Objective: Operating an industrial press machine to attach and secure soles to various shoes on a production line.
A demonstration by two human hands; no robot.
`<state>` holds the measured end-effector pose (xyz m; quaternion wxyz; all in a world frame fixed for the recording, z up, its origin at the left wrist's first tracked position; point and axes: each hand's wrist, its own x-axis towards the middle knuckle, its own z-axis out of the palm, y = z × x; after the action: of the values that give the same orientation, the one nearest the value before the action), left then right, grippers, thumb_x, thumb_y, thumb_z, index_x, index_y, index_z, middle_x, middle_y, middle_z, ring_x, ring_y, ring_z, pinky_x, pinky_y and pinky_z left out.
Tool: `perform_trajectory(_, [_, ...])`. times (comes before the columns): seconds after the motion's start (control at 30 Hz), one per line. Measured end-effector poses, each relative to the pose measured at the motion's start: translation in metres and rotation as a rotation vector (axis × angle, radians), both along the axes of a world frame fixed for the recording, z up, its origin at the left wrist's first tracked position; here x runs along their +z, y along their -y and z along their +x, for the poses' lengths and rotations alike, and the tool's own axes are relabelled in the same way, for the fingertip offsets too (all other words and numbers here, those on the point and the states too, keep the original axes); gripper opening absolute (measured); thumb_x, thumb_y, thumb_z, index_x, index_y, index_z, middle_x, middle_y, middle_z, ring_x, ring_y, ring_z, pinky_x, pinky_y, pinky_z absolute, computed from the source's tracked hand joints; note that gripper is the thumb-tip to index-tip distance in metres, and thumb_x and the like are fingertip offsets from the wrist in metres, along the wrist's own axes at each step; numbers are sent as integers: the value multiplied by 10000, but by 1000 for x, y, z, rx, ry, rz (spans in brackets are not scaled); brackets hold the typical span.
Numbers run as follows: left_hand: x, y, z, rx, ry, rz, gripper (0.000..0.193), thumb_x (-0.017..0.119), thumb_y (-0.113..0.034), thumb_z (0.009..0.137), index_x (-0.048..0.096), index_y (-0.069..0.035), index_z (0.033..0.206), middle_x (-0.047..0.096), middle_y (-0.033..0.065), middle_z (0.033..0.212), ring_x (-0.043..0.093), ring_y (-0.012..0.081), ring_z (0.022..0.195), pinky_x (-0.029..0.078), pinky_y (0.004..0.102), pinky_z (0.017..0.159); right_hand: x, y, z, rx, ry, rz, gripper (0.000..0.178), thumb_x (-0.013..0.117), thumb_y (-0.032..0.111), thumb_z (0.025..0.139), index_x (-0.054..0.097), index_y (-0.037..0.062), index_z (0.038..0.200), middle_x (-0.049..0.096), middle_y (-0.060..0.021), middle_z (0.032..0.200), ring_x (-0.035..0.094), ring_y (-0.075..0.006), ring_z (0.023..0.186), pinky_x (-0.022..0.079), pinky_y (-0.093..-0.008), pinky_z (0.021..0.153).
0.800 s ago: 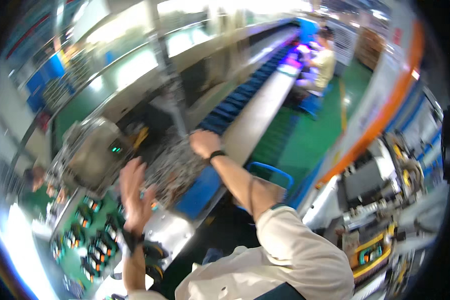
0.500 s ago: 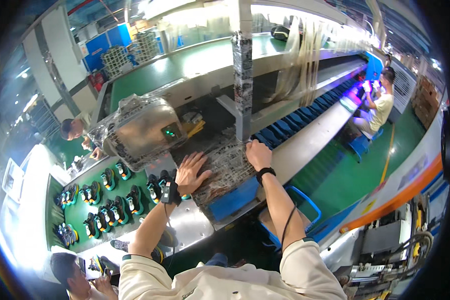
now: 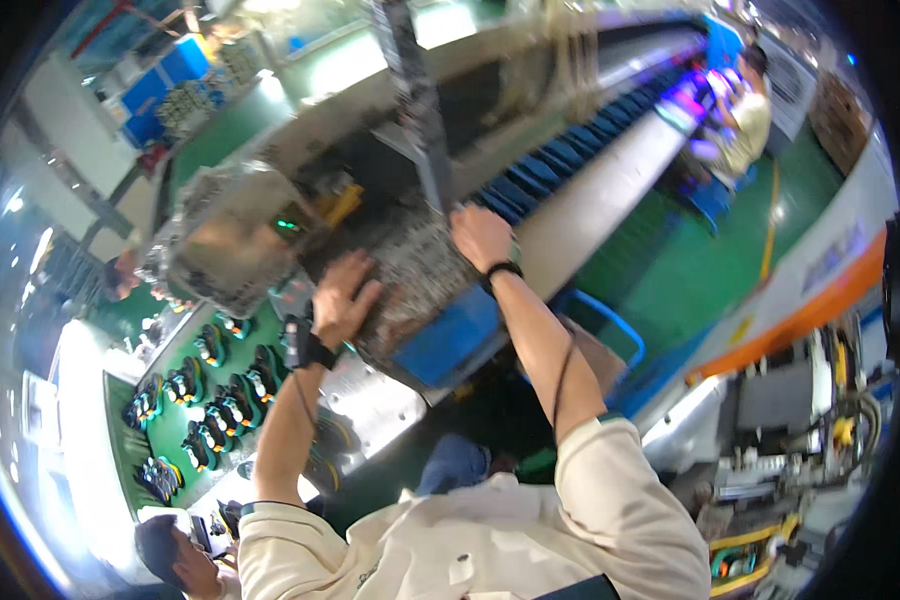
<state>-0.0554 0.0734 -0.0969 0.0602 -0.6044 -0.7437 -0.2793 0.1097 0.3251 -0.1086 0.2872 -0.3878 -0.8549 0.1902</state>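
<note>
My left hand (image 3: pixel 342 297) lies with its fingers spread on the left edge of a film-wrapped machine top (image 3: pixel 415 285); the picture is smeared there. My right hand (image 3: pixel 482 238) is closed in a fist at the top's right corner, by the foot of a wrapped metal post (image 3: pixel 425 120). Whatever its curled fingers hold, if anything, is hidden. A blue panel (image 3: pixel 450 335) forms the front side below the top. Beyond my left hand stands a rounded metal housing (image 3: pixel 225 245) wrapped in clear film, with small green lights.
Several dark shoes with teal soles (image 3: pixel 235 400) stand on a green surface at left. A row of dark blue pieces (image 3: pixel 540 170) runs away to the far right beside a pale ledge (image 3: pixel 595 215). A seated person (image 3: pixel 745 115) works there; another person (image 3: pixel 180 555) is at lower left.
The view has tilted and swung, so the machine sits higher and further left. My hands keep their places on the wrapped top: left spread, right closed.
</note>
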Motion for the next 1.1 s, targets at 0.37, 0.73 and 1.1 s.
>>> perform_trajectory(0.37, [1, -7, 4, 45, -1, -79, 531, 598, -438, 1002, 622, -72, 1386, 513, 115, 1542, 415, 347, 1462, 290, 488, 1224, 0, 1, 1, -43, -34, 14, 320, 573, 252, 964, 682, -21, 836, 713, -199, 760, 707, -387, 721, 563, -501, 664])
perform_trajectory(0.73, [-3, 2, 3, 60, 4, 27, 487, 686, -384, 942, 670, -63, 1308, 587, 143, 1457, 479, 358, 1410, 346, 477, 1190, 8, 6, 3, -12, 64, 5, 390, 515, 344, 989, 693, 2, 932, 733, -239, 880, 717, -426, 848, 547, -556, 776])
perform_trajectory(1.1, [0, 7, 0, 65, 21, -43, 583, 587, -498, 987, 627, -69, 1379, 501, 143, 1543, 396, 361, 1469, 278, 526, 1229, 0, 4, -3, -30, 123, 86, 376, 505, 330, 1006, 653, -7, 925, 730, -248, 851, 723, -428, 821, 580, -534, 755])
